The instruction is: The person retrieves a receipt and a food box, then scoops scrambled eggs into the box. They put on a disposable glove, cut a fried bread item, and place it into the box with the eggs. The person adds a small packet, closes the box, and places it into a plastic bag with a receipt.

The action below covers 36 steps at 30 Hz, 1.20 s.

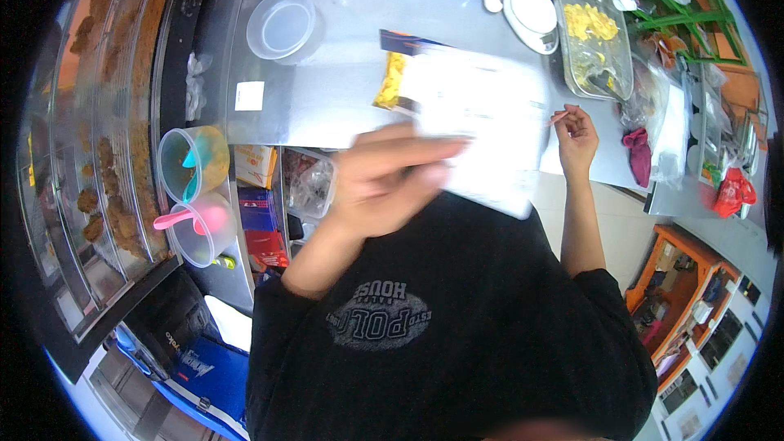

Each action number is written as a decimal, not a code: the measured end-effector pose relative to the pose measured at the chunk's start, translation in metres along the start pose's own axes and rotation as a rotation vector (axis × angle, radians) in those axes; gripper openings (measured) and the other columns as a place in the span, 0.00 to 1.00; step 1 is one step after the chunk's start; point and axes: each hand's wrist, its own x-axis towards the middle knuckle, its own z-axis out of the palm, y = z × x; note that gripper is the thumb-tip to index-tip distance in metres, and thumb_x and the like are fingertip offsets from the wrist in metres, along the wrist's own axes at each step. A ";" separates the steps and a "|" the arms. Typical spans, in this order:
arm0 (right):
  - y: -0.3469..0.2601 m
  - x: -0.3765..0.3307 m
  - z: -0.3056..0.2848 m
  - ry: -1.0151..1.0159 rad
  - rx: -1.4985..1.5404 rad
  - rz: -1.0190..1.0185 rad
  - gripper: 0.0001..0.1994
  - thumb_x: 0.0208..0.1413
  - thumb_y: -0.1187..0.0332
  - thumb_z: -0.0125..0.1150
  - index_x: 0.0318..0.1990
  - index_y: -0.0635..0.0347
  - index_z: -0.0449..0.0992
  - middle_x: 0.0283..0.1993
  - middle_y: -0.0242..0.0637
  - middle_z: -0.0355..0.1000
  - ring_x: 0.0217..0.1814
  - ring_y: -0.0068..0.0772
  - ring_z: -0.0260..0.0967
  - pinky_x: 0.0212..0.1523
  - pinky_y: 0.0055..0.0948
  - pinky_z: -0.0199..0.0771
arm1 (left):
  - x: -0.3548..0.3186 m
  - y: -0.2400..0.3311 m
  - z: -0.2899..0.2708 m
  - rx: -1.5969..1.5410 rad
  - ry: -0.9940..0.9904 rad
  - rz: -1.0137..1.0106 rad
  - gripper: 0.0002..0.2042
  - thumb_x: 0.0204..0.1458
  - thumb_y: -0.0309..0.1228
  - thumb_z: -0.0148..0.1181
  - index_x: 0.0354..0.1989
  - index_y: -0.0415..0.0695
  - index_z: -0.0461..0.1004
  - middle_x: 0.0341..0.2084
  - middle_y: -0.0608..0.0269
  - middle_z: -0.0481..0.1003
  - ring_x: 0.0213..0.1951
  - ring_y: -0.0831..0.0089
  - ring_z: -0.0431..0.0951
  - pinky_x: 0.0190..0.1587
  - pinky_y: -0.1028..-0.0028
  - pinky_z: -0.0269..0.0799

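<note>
My left hand is raised in front of my chest and blurred. Its fingers lie across the lower left edge of a large white packet with yellow food showing at its far left end. The packet hangs over the steel counter. My right hand rests at the counter's near edge, to the right of the packet. It pinches a thin orange-red strip between thumb and fingers. My black shirt fills the lower middle of the view.
On the counter stand a clear plastic jug, a white round dish and a metal tray holding yellow food. A pink cloth lies to the right. Two plastic cups with spoons and a glass case of fried food stand at the left.
</note>
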 end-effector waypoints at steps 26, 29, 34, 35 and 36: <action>0.052 0.024 -0.002 -0.228 0.127 0.142 0.07 0.56 0.79 0.71 0.36 0.64 0.75 0.33 0.36 0.79 0.31 0.21 0.75 0.34 0.23 0.77 | 0.023 -0.190 0.209 0.791 -0.241 -0.154 0.35 0.43 0.53 0.76 0.61 0.54 0.77 0.61 0.60 0.66 0.66 0.54 0.62 0.67 0.54 0.59; 0.054 0.024 -0.001 -0.215 0.133 0.137 0.07 0.56 0.79 0.70 0.36 0.64 0.75 0.32 0.36 0.78 0.30 0.20 0.75 0.32 0.23 0.76 | 0.024 -0.191 0.208 0.770 -0.233 -0.155 0.36 0.43 0.52 0.77 0.61 0.52 0.76 0.61 0.60 0.66 0.66 0.55 0.62 0.66 0.55 0.58; 0.051 0.022 0.001 -0.178 0.207 0.138 0.07 0.52 0.76 0.72 0.34 0.64 0.77 0.32 0.35 0.79 0.35 0.21 0.75 0.37 0.25 0.77 | 0.023 -0.193 0.207 0.757 -0.243 -0.156 0.37 0.43 0.51 0.76 0.63 0.49 0.74 0.62 0.61 0.65 0.67 0.57 0.60 0.67 0.56 0.57; 0.050 0.023 0.002 -0.180 0.193 0.114 0.07 0.52 0.76 0.71 0.34 0.64 0.77 0.32 0.35 0.79 0.35 0.20 0.75 0.37 0.25 0.76 | 0.023 -0.193 0.207 0.754 -0.236 -0.138 0.37 0.43 0.51 0.76 0.63 0.49 0.74 0.62 0.61 0.65 0.67 0.57 0.60 0.67 0.56 0.57; 0.050 0.022 0.002 -0.169 0.202 0.140 0.07 0.52 0.76 0.71 0.33 0.63 0.77 0.31 0.35 0.79 0.35 0.20 0.75 0.37 0.25 0.76 | 0.023 -0.193 0.207 0.755 -0.240 -0.144 0.37 0.43 0.51 0.76 0.63 0.49 0.74 0.62 0.61 0.65 0.67 0.57 0.60 0.67 0.56 0.57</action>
